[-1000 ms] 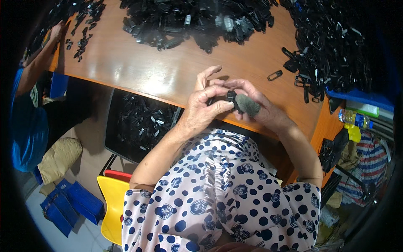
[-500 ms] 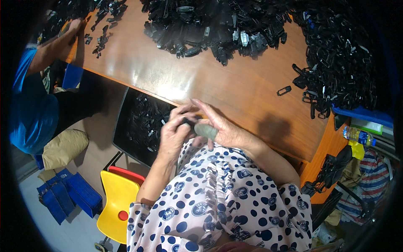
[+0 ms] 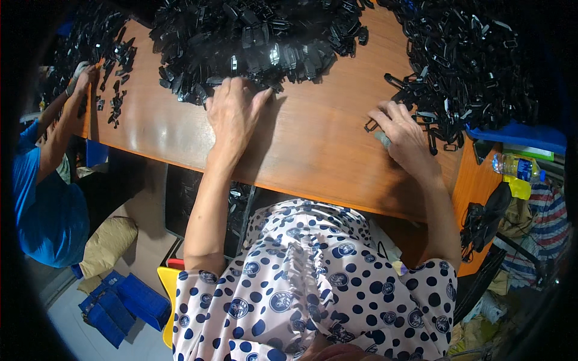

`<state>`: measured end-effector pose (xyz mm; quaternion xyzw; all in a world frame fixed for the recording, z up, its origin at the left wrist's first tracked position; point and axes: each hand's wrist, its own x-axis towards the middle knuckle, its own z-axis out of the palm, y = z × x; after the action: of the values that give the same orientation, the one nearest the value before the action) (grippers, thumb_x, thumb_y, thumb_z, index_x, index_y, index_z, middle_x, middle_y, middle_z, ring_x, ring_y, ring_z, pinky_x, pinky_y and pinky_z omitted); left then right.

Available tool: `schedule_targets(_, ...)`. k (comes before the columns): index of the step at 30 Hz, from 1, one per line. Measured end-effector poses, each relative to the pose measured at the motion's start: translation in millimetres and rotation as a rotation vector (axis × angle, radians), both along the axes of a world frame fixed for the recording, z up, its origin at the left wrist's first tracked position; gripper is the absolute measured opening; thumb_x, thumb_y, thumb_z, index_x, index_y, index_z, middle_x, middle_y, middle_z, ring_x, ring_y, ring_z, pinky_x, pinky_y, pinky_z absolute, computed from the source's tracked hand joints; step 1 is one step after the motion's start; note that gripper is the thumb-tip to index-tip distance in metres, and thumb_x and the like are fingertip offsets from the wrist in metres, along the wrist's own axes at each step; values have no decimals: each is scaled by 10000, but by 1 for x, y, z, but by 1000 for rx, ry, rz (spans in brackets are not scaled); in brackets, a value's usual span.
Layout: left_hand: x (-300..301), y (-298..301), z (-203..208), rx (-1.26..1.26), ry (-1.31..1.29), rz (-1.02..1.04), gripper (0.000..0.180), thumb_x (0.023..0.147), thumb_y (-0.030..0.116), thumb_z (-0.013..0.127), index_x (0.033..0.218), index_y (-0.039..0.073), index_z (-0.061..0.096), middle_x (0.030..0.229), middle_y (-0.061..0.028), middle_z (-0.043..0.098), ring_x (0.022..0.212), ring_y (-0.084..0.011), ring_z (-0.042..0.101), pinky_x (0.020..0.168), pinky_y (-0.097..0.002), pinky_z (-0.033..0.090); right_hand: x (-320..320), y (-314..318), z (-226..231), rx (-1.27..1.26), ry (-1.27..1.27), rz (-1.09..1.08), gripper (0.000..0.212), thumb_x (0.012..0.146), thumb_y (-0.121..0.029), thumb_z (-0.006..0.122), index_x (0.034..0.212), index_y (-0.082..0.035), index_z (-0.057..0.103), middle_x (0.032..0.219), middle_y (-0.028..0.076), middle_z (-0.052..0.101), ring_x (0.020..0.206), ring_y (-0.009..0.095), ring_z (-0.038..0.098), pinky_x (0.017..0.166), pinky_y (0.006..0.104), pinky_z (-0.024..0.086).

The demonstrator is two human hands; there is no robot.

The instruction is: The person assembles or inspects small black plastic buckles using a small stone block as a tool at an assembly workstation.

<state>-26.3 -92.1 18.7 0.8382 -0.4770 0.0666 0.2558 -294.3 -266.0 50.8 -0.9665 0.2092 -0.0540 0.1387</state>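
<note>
My left hand point(image 3: 232, 114) reaches to the near edge of a large heap of black plastic pieces point(image 3: 259, 36), its thumb spread away from the fingers. The fingertips touch the heap, and nothing shows held in them. On the right, my right hand point(image 3: 404, 133) has its fingers closed at a small black rectangular frame point(image 3: 371, 126), low over the table. A grey cover point(image 3: 382, 139) wraps the right thumb. Beside that hand lies a second heap, of black frame-shaped pieces point(image 3: 475, 72); a few lie loose at its near edge.
The brown wooden table point(image 3: 313, 156) spans the view. Below its edge stands a black bin point(image 3: 241, 207) holding black pieces. At far left a person in a blue shirt point(image 3: 51, 210) works at another heap. A yellow chair point(image 3: 168, 301) and a plastic bottle point(image 3: 516, 167) flank me.
My hands were together near my lap around a small dark piece. They have parted: the left went forward to the big heap, the right across to the small frame. The view has shifted.
</note>
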Motion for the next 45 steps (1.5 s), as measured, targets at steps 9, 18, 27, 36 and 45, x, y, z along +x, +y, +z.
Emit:
schedule_targets(9, -18, -5, -8, -30, 230, 9, 250, 822, 159, 676, 937, 1, 520, 875, -195, 566, 837, -386, 577, 723, -441, 468, 0, 6, -22, 720, -154, -147, 222, 914, -72, 523, 1132, -48, 559, 1004, 90, 596, 853, 193, 583, 745, 312, 487)
schedule_targets(18, -79, 53, -40, -170, 515, -173, 213, 870, 98, 659, 1016, 20, 525, 877, -161, 670, 753, -288, 682, 653, -343, 532, 28, 88, -26, 1633, -386, -212, 250, 950, -52, 492, 1199, -56, 491, 1020, 60, 617, 775, 69, 520, 708, 195, 444)
schedule_targets(27, -86, 75, -22, -235, 565, -377, 248, 807, 61, 680, 1042, 11, 617, 899, -143, 649, 806, -309, 646, 709, -354, 517, 32, 102, -35, 1582, -326, -131, 184, 914, -131, 606, 1072, -75, 532, 873, 41, 632, 693, 37, 502, 521, 134, 350)
schedule_targets(36, -94, 80, -9, -169, 558, -504, 244, 835, 63, 668, 1070, 19, 619, 858, -121, 646, 775, -250, 643, 669, -328, 510, 26, 104, -17, 1587, -242, -79, 214, 883, -114, 647, 1059, -72, 534, 836, 40, 631, 646, 31, 489, 474, 133, 322)
schedule_targets(45, -104, 76, 14, -15, 435, -595, 232, 797, 103, 683, 995, -2, 620, 848, -142, 653, 788, -311, 636, 703, -382, 514, 17, 89, -8, 1689, 87, -255, 183, 870, 19, 559, 1010, -73, 485, 806, 68, 614, 598, 52, 500, 427, 150, 306)
